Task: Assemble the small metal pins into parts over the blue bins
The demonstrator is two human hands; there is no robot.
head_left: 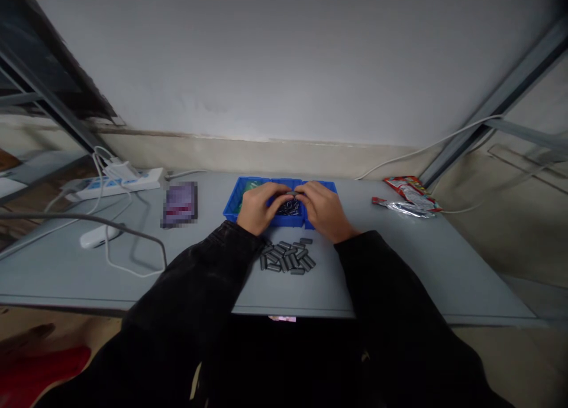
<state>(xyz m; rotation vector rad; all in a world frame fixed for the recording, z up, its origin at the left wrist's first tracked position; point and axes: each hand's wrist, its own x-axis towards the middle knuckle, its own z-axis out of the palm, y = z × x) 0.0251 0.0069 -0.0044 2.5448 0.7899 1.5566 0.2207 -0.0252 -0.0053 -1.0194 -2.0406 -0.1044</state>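
My left hand and my right hand meet above the blue trays. Between their fingertips is a small dark grey piece, pinched from both sides. Beneath it, the middle tray holds many small metal parts. Green items show in the left tray, partly behind my left hand. The right tray is largely covered by my right hand. Nearer to me, a loose pile of grey cylinders lies on the table.
On the left are a white power strip with cables, a white device and a blurred purple packet. Red and silver wrappers lie at the back right, near a white cable. Metal posts stand at both sides.
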